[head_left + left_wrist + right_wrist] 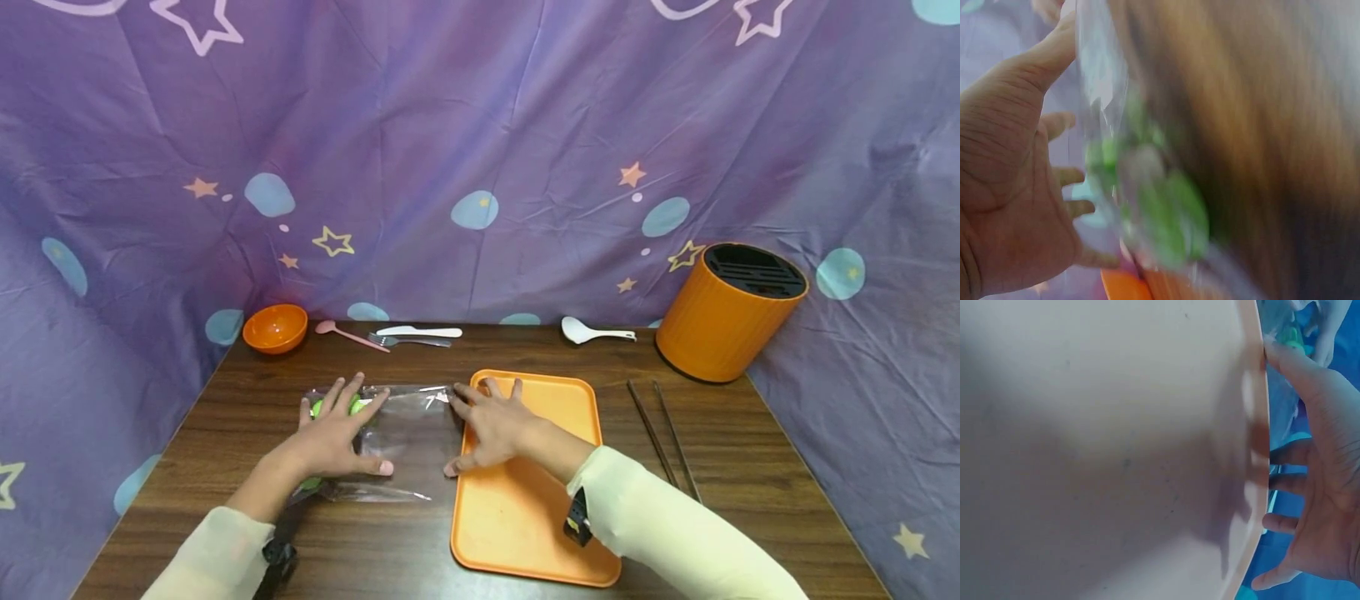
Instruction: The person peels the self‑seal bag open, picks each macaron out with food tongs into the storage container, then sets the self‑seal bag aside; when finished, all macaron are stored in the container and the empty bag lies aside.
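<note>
Hands flat and spread, the person leans over a clear plastic bag lying on the dark wooden tabletop, just left of an orange tray. The left hand presses down on the bag's left part with straight fingers, right over some green items inside it; the left wrist view, though blurred, shows the same green shapes behind the film just beside the palm. The right hand lies open too, palm over the tray's upper left corner, its fingertips reaching across the rim to the bag's right edge. Neither hand grips anything. No label or writing can be read on the bag or tray. Along the far edge of the tabletop sit an orange bowl, a pink spoon, a white knife, a fork and a white rice spoon; an orange knife block stands at the right, with dark chopsticks between it and the tray.
</note>
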The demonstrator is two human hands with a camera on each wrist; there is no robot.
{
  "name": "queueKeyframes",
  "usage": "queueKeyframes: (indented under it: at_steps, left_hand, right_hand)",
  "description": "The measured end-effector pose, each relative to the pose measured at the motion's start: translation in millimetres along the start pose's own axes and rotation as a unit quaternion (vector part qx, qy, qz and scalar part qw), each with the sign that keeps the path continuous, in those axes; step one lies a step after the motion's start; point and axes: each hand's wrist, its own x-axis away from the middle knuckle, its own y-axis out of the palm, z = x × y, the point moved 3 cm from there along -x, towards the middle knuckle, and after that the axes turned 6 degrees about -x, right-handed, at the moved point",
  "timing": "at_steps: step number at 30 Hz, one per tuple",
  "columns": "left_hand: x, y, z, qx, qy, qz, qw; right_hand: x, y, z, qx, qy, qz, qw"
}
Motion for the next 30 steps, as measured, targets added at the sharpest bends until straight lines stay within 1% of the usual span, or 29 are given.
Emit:
queueKeyframes:
  at_steps: [5,8,12,14,16,19,24,28,30]
  left_hand:
    - [10.7,-11.1,-27.7,0.062,0.006,-0.044,0.9971]
    - [15.1,-13.0,-42.5,0.107,0.022,-0.062,0.9921]
    - [19.8,-13.5,-57.3,0.174,0.056,-0.059,0.9814]
    - [22.4,-13.3,-61.8,0.192,0.068,-0.058,0.9773]
    - [25.0,-12.9,-64.5,0.19,0.07,-0.057,0.9777]
    - [27.6,-11.9,-65.4,0.159,0.063,-0.056,0.9836]
    - [28.7,-10.5,-63.9,0.118,0.041,-0.051,0.9908]
    - [26.8,-9.6,-63.5,0.11,0.036,-0.049,0.9921]
    - [25.7,-8.6,-64.3,0.114,0.035,-0.048,0.9917]
  right_hand:
    - [7.2,2.5,1.8,-0.008,-0.005,-0.005,1.0]
    - [10.3,5.7,3.8,-0.016,-0.005,-0.002,1.0]
    - [14.9,6.8,5.8,-0.029,-0.004,0.018,0.999]
    - [19.0,6.2,7.3,-0.037,0.005,0.022,0.999]
    - [23.9,5.4,8.9,-0.04,0.02,0.015,0.999]
    - [29.1,5.8,12.7,-0.034,0.036,-0.005,0.999]
    - [29.6,5.6,19.8,-0.026,0.032,-0.02,0.999]
    - [29.2,3.4,26.6,-0.022,0.029,-0.027,0.999]
    - [30.2,2.8,29.1,-0.023,0.025,-0.029,0.999]
